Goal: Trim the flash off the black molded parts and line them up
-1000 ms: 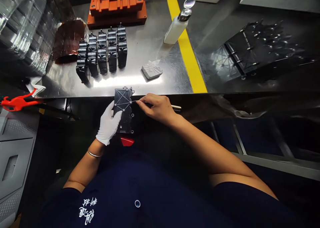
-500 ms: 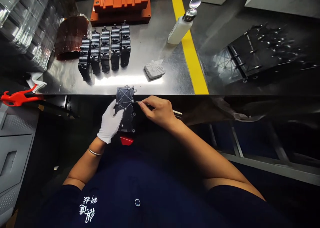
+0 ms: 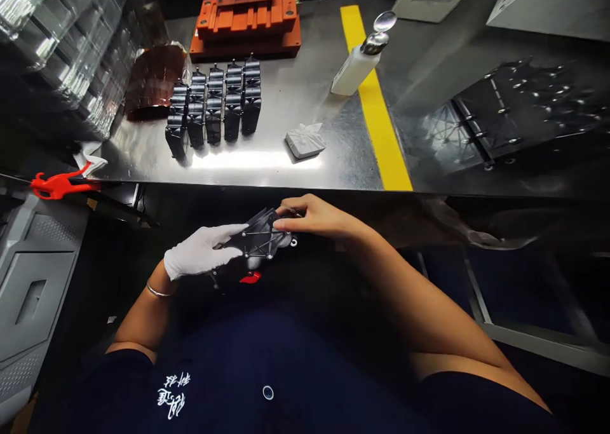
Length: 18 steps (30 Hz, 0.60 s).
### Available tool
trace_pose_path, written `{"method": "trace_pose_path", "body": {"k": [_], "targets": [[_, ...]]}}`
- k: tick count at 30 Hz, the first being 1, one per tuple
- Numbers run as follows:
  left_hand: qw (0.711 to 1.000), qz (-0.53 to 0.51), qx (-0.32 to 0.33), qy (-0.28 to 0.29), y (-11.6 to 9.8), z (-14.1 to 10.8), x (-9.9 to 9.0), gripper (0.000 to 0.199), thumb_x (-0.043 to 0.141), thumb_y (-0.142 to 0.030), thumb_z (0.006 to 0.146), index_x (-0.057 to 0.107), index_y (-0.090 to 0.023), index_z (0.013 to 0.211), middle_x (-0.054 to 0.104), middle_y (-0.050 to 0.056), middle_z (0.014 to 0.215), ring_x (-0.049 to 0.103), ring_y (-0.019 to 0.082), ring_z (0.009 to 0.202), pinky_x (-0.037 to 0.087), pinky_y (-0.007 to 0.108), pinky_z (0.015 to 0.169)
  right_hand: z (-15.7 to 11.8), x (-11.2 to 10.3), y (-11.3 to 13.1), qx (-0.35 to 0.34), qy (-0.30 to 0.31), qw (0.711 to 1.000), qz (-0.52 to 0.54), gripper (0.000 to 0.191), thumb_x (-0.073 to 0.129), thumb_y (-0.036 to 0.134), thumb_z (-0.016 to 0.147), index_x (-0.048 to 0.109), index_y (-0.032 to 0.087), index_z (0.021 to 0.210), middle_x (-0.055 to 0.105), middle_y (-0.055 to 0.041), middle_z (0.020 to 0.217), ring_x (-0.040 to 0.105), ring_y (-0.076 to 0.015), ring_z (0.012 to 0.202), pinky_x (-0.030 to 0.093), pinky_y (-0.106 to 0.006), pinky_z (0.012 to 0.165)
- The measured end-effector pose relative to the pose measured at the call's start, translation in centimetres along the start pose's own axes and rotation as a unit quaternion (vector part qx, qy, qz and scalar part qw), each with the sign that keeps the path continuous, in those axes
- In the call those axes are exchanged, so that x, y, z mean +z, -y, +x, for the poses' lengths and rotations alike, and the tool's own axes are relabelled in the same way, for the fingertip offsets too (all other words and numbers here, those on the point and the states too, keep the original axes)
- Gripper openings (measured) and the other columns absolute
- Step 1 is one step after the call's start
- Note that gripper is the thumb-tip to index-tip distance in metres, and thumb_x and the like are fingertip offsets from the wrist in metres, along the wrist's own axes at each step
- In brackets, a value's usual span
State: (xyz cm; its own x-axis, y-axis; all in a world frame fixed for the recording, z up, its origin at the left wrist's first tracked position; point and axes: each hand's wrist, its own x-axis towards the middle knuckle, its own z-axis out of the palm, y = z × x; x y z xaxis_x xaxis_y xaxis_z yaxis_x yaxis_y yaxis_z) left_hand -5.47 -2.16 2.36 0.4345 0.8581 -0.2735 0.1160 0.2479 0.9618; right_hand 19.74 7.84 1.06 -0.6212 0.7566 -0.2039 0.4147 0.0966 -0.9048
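Observation:
My left hand (image 3: pixel 203 251), in a white glove, grips the left part of a black ribbed plastic part (image 3: pixel 261 238) in front of the bench edge. The part is tilted, with small metal rings along its side. My right hand (image 3: pixel 309 217), without a glove, holds the upper right edge of the same part between thumb and fingers. Whether a thin tool is still in this hand cannot be made out. A small red piece (image 3: pixel 250 277) shows just below the part.
On the metal bench (image 3: pixel 281 173) stand several black parts (image 3: pixel 214 107) in rows, an orange fixture (image 3: pixel 248 24), a white bottle (image 3: pixel 355 70) and a wrapped block (image 3: pixel 305 142). A red air gun (image 3: pixel 60 185) hangs at the left edge. Clear plastic trays (image 3: pixel 61 33) are stacked at back left.
The black part has turned from upright to tilted. My right hand has moved from a thin tool at its side to gripping its edge. The view has shifted slightly.

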Motion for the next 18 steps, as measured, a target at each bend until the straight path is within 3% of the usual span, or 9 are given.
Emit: {"method": "trace_pose_path", "body": {"k": [1, 3, 5, 7, 8, 10, 13, 16, 18], "targets": [[1.0, -0.006, -0.018, 0.018, -0.2, -0.4, -0.6, 0.052, 0.072, -0.025, 0.08, 0.062, -0.023, 0.132, 0.072, 0.008, 0.121, 0.069, 0.023, 0.107, 0.056, 0.035, 0.093, 0.0, 0.4, -0.1, 0.019, 0.059, 0.997, 0.046, 0.041, 0.075, 0.056, 0.065, 0.064, 0.017, 0.061, 0.056, 0.0003, 0.055, 0.047, -0.0101, 0.05, 0.034, -0.024, 0.046], [0.998, -0.044, -0.053, 0.007, -0.2, -0.7, -1.9, 0.047, 0.075, -0.025, 0.077, 0.067, -0.02, 0.123, 0.076, 0.008, 0.105, 0.073, 0.019, 0.087, 0.059, 0.027, 0.074, -0.1, 1.6, -0.4, 0.056, 0.09, 0.984, 0.144, 0.048, 0.075, 0.06, 0.062, 0.055, 0.017, 0.052, 0.047, 0.0029, 0.047, 0.038, -0.0075, 0.044, 0.027, -0.023, 0.042], [0.987, -0.129, -0.049, -0.084, 0.5, -0.6, -3.0, 0.04, 0.075, -0.029, 0.075, 0.072, -0.018, 0.113, 0.076, 0.006, 0.084, 0.067, 0.012, 0.061, 0.052, 0.019, 0.051, -0.4, 2.9, -0.8, 0.081, 0.046, 0.969, 0.231, 0.052, 0.074, 0.064, 0.059, 0.05, 0.019, 0.05, 0.038, 0.0054, 0.042, 0.029, -0.0059, 0.04, 0.022, -0.023, 0.039], [0.946, -0.244, 0.005, -0.211, 1.8, -0.3, -3.2, 0.036, 0.073, -0.033, 0.075, 0.072, -0.021, 0.11, 0.075, 0.003, 0.084, 0.062, 0.008, 0.053, 0.049, 0.017, 0.046, -0.7, 3.8, -1.0, 0.079, -0.018, 0.956, 0.282, 0.054, 0.071, 0.068, 0.059, 0.05, 0.019, 0.051, 0.034, 0.0064, 0.042, 0.026, -0.0057, 0.039, 0.02, -0.023, 0.038], [0.926, -0.284, 0.022, -0.248, 2.4, -0.2, -2.9, 0.038, 0.075, -0.03, 0.073, 0.071, -0.024, 0.11, 0.076, 0.003, 0.093, 0.065, 0.008, 0.06, 0.053, 0.017, 0.052, -0.9, 4.1, -0.9, 0.064, -0.053, 0.953, 0.29, 0.054, 0.07, 0.069, 0.061, 0.051, 0.019, 0.052, 0.035, 0.0059, 0.044, 0.027, -0.0063, 0.04, 0.021, -0.023, 0.038], [0.931, -0.301, -0.007, -0.205, 3.7, -0.1, -1.1, 0.042, 0.081, -0.025, 0.066, 0.072, -0.024, 0.107, 0.075, 0.008, 0.108, 0.072, 0.017, 0.084, 0.06, 0.029, 0.072, -1.1, 4.6, -0.8, 0.012, -0.124, 0.959, 0.255, 0.052, 0.071, 0.067, 0.063, 0.054, 0.018, 0.054, 0.041, 0.004, 0.05, 0.035, -0.0077, 0.044, 0.028, -0.024, 0.042], [0.933, -0.316, -0.021, -0.173, 5.0, 0.5, 2.3, 0.029, 0.082, -0.03, 0.062, 0.075, -0.021, 0.089, 0.076, 0.011, 0.101, 0.071, 0.03, 0.1, 0.06, 0.049, 0.081, -0.8, 5.4, -0.8, -0.063, -0.207, 0.967, 0.135, 0.043, 0.077, 0.057, 0.063, 0.061, 0.018, 0.06, 0.048, 0.0027, 0.06, 0.044, -0.0092, 0.054, 0.037, -0.025, 0.05], [0.876, -0.407, 0.007, -0.26, 5.6, 1.9, 3.9, 0.014, 0.079, -0.025, 0.065, 0.074, -0.021, 0.077, 0.077, 0.004, 0.091, 0.071, 0.026, 0.102, 0.055, 0.053, 0.094, -0.1, 6.2, -1.5, -0.026, -0.307, 0.937, 0.163, 0.039, 0.072, 0.057, 0.071, 0.065, 0.021, 0.082, 0.051, 0.0032, 0.067, 0.046, -0.0086, 0.056, 0.039, -0.022, 0.048], [0.867, -0.375, 0.025, -0.328, 5.6, 2.6, 3.5, 0.011, 0.079, -0.021, 0.064, 0.073, -0.02, 0.074, 0.076, 0.002, 0.088, 0.07, 0.026, 0.103, 0.054, 0.053, 0.097, 0.0, 6.8, -1.9, 0.025, -0.358, 0.899, 0.251, 0.038, 0.066, 0.059, 0.077, 0.062, 0.022, 0.088, 0.053, 0.003, 0.07, 0.049, -0.0082, 0.055, 0.042, -0.02, 0.045]]}}
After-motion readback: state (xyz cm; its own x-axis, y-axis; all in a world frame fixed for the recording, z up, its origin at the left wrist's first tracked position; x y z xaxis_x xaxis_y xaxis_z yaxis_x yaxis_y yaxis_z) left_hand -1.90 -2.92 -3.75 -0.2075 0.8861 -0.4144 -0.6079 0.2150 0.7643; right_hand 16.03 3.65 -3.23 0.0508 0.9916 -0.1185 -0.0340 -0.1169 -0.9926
